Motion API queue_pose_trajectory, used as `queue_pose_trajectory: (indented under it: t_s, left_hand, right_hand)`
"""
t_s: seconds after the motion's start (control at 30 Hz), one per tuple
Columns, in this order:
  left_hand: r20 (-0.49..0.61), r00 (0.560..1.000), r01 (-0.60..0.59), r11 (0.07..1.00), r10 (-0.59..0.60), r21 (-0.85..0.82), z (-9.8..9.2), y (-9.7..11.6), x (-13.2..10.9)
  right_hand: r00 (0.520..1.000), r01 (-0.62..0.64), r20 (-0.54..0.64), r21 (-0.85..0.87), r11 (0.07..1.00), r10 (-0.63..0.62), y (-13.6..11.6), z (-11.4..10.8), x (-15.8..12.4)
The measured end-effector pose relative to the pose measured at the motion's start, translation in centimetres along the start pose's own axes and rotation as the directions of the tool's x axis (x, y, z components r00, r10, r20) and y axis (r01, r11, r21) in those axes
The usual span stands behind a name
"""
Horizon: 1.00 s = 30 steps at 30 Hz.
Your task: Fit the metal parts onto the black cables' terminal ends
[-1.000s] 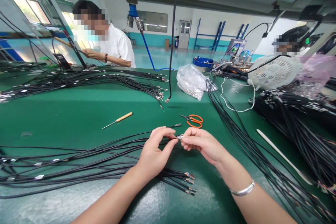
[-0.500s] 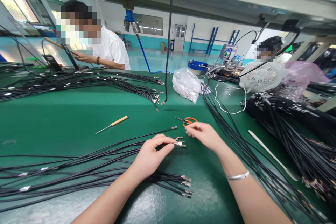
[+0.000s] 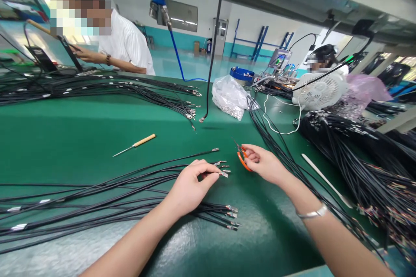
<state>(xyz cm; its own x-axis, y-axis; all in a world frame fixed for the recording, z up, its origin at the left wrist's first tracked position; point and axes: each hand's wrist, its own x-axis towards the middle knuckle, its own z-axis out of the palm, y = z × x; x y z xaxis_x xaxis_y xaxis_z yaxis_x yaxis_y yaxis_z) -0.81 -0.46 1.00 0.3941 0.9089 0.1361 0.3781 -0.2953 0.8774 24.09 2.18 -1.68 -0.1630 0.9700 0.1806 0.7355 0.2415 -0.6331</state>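
We record a left hand [image 3: 190, 191], its grip closed on black cables [image 3: 97, 207] whose long axis runs leftward along the green worktop [image 3: 65, 147], with crimped terminals [image 3: 223, 174] projecting just right of the grip. We enter a right hand [image 3: 264, 164], its grip closed on orange-handled scissors [image 3: 243, 161], which sit between the hands, nearer the right.

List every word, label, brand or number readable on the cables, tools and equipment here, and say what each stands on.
None readable: the silver bands on the black cables show no legible marks, and the screen of the far bench device is too small and blurred to read.
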Motion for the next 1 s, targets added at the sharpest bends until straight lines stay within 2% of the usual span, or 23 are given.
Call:
queue_pose_trajectory:
  t_s: [0.07, 0.17, 0.27, 0.57, 1.0]
  left_hand:
    - [0.03, 0.999, -0.014, 1.0, 0.014, 0.009, 0.0, -0.1, 0.0]
    - [0.086, 0.996, -0.019, 1.0, 0.018, 0.005, -0.1, 0.1, 0.1]
    - [0.131, 0.991, -0.009, 1.0, 0.01, -0.002, -0.6, 0.4, 0.2]
    - [0.248, 0.956, -0.14, 0.988, 0.153, -0.068, -1.6, 0.4, 0.1]
    - [0.287, 0.941, -0.17, 0.984, 0.176, -0.047, -1.6, 0.3, -0.1]
  right_hand:
    - [0.998, 0.069, -0.003, 0.095, 0.993, -0.069, -1.3, -1.0, -2.8]
    - [0.986, 0.159, 0.039, 0.025, 0.987, -0.16, -3.6, -1.8, -5.8]
    - [0.974, 0.218, 0.06, -0.003, 0.976, -0.218, -4.9, -1.7, -7.1]
    - [0.945, 0.325, 0.007, -0.064, 0.943, -0.326, -5.3, -1.2, -7.4]
    - [0.933, 0.36, 0.027, -0.128, 0.924, -0.359, -5.6, -1.0, -7.5]
